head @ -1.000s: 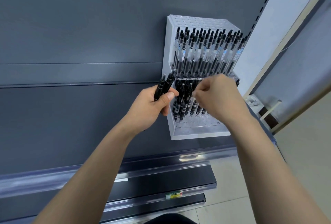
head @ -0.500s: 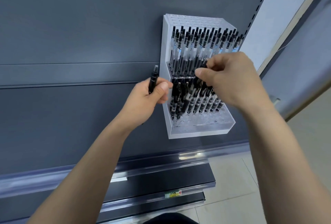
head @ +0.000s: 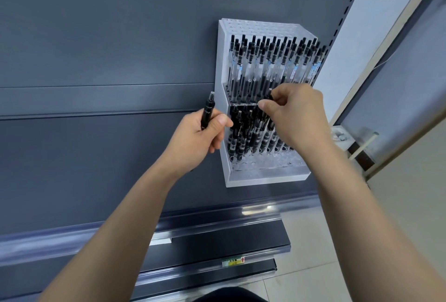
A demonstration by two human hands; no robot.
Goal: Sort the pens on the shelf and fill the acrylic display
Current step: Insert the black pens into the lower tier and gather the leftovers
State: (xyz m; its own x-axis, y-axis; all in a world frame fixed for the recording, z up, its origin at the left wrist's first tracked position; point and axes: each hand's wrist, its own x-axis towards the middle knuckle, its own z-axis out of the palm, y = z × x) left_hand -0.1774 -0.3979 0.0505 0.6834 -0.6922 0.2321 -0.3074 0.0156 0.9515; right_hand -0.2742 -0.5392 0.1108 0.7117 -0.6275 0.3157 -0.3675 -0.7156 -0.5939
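Head view. The acrylic display [head: 265,179] stood on the dark grey shelf [head: 96,147], toward its right end, with two tiers. Upper tier: clear-barrelled pens [head: 272,67] upright in close rows. Lower tier: black pens [head: 248,132] packed in the rear rows.

The left hand [head: 196,138] was just left of the display, fingers curled round a single black pen [head: 208,111], thumb on the barrel, pen upright.

The right hand [head: 298,118] was at the divide between the tiers, thumb and forefinger pinching the top of a second black pen [head: 270,95]. Its lower end was hidden; seating could not be told.
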